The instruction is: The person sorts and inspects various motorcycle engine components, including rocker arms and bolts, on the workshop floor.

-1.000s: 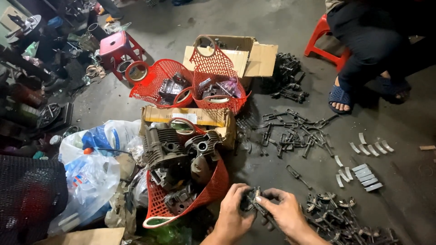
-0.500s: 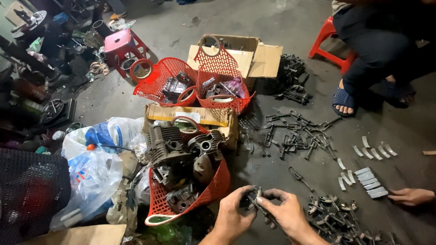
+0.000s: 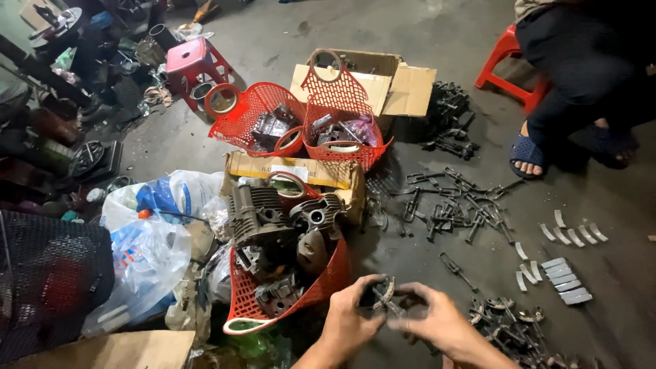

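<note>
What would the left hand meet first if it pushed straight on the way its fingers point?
The left hand points right, across the small metal part it grips; next comes the right hand, though depth is unclear.

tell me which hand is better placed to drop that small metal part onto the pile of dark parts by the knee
Probably the right hand: both hands hold the small metal part, but the pile of dark metal parts lies just beside it, while the left hand is nearer the red basket.

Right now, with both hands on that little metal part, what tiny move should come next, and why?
Probably set the small metal part down on the pile of similar dark parts just right of the right hand. Both the left hand and the right hold it low over the floor, and like parts lie sorted in groups there, so that pile looks the closest match.
</note>
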